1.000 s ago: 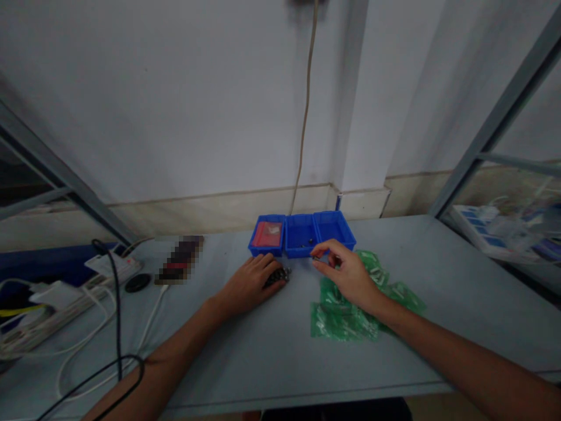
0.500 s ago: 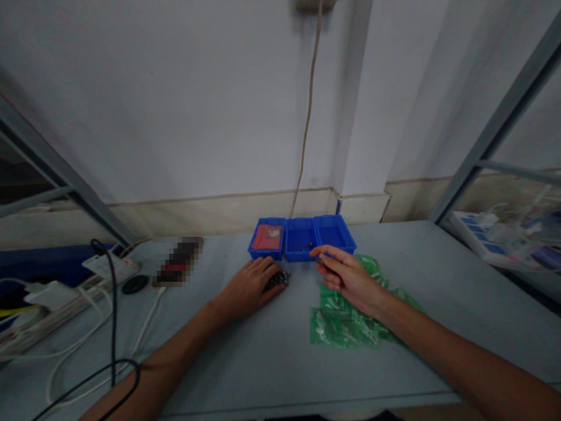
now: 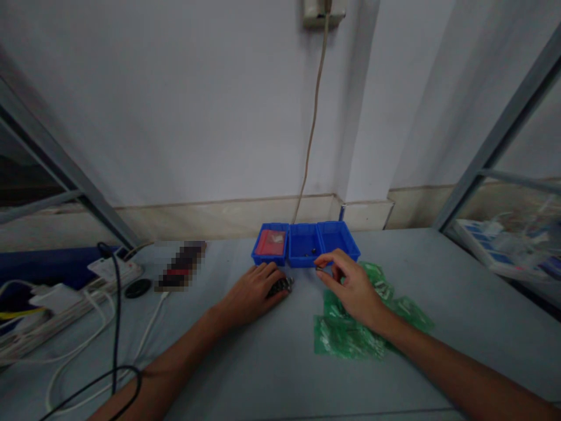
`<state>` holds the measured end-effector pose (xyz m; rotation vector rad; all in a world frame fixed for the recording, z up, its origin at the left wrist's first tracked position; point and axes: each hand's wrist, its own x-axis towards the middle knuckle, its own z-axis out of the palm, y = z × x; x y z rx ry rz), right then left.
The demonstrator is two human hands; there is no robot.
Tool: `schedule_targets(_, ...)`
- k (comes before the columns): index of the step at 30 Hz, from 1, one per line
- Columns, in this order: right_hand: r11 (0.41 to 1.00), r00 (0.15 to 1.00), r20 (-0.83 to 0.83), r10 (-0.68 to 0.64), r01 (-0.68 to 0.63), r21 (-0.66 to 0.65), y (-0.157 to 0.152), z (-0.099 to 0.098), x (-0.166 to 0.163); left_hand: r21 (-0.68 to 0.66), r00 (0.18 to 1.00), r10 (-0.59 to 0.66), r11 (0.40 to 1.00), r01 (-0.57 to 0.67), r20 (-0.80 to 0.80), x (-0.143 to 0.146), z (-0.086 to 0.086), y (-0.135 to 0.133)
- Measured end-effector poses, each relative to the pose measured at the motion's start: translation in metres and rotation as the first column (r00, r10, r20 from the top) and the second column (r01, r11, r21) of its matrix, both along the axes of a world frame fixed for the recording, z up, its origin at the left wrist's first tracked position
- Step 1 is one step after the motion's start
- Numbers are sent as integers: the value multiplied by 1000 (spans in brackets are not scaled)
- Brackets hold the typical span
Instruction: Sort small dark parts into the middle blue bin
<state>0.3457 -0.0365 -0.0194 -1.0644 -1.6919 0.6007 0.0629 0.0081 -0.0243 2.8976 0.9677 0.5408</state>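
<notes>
Just nearside of the middle blue tray (image 3: pixel 302 261), head view: right hand (image 3: pixel 350 283), grip pinching a small dark piece (image 3: pixel 319 268).
Small dark piece: close to the tray's near right corner; long axis too small to tell.
Left hand (image 3: pixel 254 291): left and nearside of the tray, cupped over dark metal pieces (image 3: pixel 279 286), hold unclear.
Hand nearer the tray: right.

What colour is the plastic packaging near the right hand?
The plastic packaging is green, seen in the head view.

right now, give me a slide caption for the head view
Left hand curled around small shiny parts, right hand pinching a tiny piece near blue trays and green plastic.
</notes>
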Motion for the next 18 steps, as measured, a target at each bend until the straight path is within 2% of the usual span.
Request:
schedule_targets(3, 1000, 1000, -23, -5, 4, -29, -1, 0, -1, -4, 1000, -4, 1000, 4, 5, 0, 0, 0)
schedule_targets(8, 989, 983, -184, -18, -10, -149, 4, 0, 0, -20, 999, 10, 1000, -11, -39, 0, 2, -1)
schedule_targets(14, 929, 914, -404, -23, -130, -347, 10, 1, 2, -24, 998, 13, 1000, -15, -61, 0, 2, -1)
schedule_targets(18, 913, 890, -454, -39, -153, -378, 10, 4, 3, -32, 999, 18, 999, -20, -51, 0, 3, -1)
